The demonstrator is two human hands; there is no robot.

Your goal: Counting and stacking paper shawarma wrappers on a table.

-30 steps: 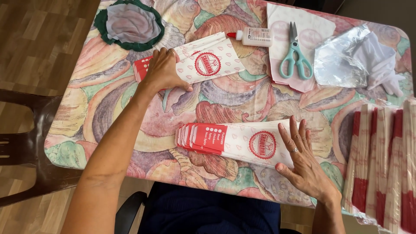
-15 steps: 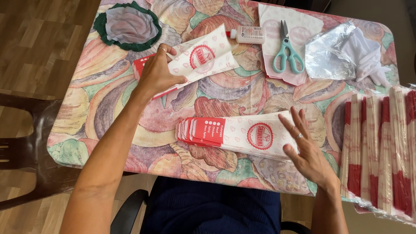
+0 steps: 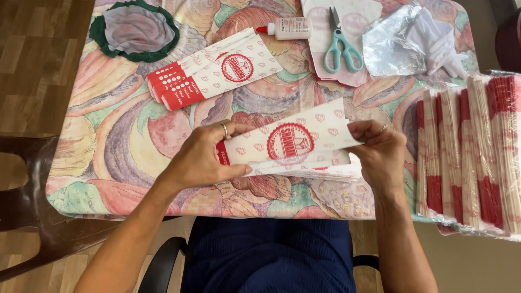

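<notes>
Two hands hold one flat paper bag [image 3: 293, 142] above the near edge of the table [image 3: 108, 141]: left hand [image 3: 203, 157] grasps its red end, right hand [image 3: 380, 154] pinches its open end. Far left lie more bags [image 3: 211, 76]; wrapped bundles [image 3: 472, 152] fill the right; scissors [image 3: 341, 46] and glue [image 3: 287, 28] lie far.

A flat white paper bag [image 3: 287, 144] with a red round emblem is held mid-table, similar bags [image 3: 211, 73] lie behind it, plastic-wrapped red-and-white stacks [image 3: 469, 154] sit right, and a white glue bottle [image 3: 287, 27] stands at the far edge.
</notes>
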